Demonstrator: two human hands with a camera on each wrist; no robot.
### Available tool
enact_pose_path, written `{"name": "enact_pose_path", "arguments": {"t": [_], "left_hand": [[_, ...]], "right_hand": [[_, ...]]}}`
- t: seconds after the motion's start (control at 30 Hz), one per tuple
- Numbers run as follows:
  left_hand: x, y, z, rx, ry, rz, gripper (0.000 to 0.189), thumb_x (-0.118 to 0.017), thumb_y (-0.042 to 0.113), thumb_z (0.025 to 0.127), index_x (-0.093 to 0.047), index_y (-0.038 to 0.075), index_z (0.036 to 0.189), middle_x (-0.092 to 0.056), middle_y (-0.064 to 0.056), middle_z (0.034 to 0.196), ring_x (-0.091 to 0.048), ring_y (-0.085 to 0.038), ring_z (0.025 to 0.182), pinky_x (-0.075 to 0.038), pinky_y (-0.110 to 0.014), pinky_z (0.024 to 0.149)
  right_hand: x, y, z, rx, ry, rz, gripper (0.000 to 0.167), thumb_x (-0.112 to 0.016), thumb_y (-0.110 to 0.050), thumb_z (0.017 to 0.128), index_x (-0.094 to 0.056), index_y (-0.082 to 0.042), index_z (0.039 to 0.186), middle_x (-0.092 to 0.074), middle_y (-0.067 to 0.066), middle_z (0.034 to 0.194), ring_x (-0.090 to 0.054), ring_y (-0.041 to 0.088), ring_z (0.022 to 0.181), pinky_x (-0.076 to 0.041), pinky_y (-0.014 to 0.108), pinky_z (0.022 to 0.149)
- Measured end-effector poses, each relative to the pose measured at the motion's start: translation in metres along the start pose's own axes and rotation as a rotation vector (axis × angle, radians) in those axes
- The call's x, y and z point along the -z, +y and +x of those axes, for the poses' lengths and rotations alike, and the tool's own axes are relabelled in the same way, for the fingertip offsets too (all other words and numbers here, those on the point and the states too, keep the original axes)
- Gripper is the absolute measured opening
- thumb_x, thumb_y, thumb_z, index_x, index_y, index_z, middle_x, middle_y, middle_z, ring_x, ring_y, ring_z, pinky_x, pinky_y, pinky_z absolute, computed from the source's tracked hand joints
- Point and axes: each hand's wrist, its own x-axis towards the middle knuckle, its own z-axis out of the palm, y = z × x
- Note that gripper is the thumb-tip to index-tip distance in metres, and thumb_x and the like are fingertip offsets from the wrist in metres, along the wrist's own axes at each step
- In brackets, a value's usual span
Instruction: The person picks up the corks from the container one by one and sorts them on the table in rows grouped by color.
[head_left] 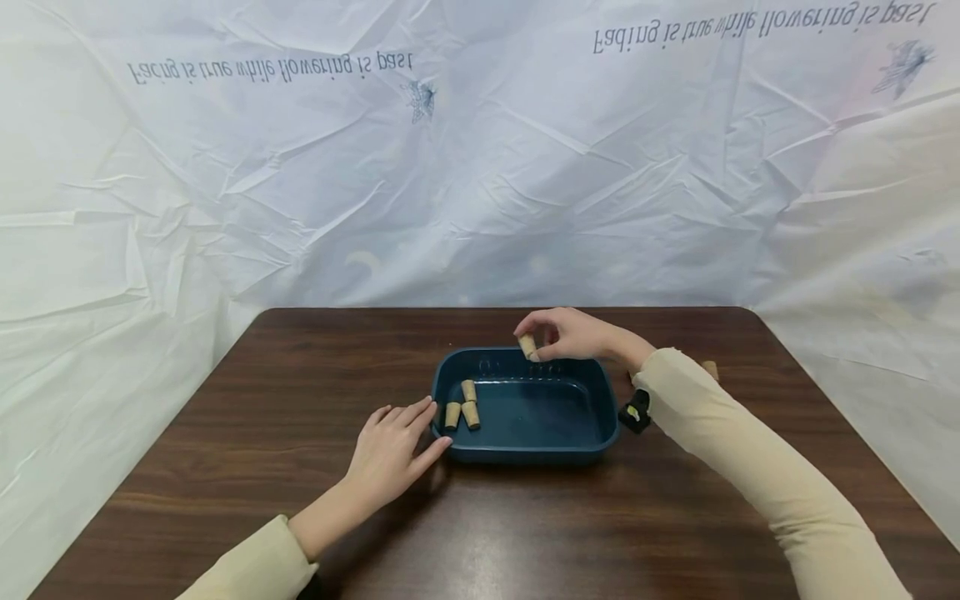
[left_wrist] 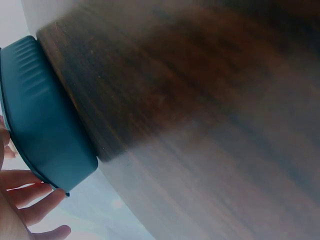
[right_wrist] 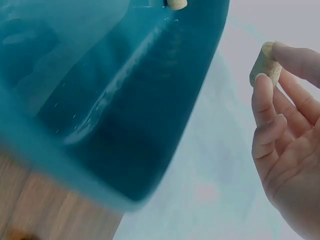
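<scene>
A dark teal plastic basin (head_left: 517, 456) stands on the table, with three cork stoppers (head_left: 470, 415) at the left of its floor. My right hand (head_left: 573, 335) is above the basin's back rim and pinches another cork stopper (right_wrist: 266, 65) between thumb and fingertips. That cork is clear of the basin wall in the right wrist view. My left hand (head_left: 392, 450) rests against the basin's left end. Its fingers (left_wrist: 44, 207) touch the rim and are fairly straight, spread along it.
Another cork (head_left: 710, 369) lies on the dark wooden table (head_left: 300, 400) at the right, partly behind the right sleeve. A black strap device (head_left: 636, 412) is on the right wrist. White printed sheeting (head_left: 480, 167) hangs behind the table and along both sides.
</scene>
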Motion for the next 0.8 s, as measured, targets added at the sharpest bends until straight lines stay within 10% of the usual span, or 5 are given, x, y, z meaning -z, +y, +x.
{"name": "enact_pose_path", "arguments": {"t": [0.47,0.8], "left_hand": [[-0.001,-0.001,-0.001,0.001,0.003,-0.006,0.051,-0.053,0.047,0.083,-0.061,0.007,0.114,-0.057,-0.005,0.115,-0.057,-0.021,0.096,-0.039,-0.046,0.084],[0.0,0.0,-0.001,-0.001,0.006,0.0,0.05,-0.055,0.046,0.082,-0.062,0.007,0.113,-0.057,-0.005,0.115,-0.057,-0.021,0.096,-0.04,-0.045,0.083]], "right_hand": [[0.012,0.012,-0.053,0.031,0.058,-0.04,0.037,-0.058,-0.023,0.086,-0.051,-0.015,0.121,-0.054,-0.003,0.104,-0.052,0.013,0.072,-0.044,0.032,0.063],[0.01,0.029,-0.087,-0.046,0.069,0.097,0.04,-0.057,-0.021,0.087,-0.048,-0.008,0.123,-0.055,0.005,0.068,-0.05,0.018,0.046,-0.043,0.032,0.041]]}}
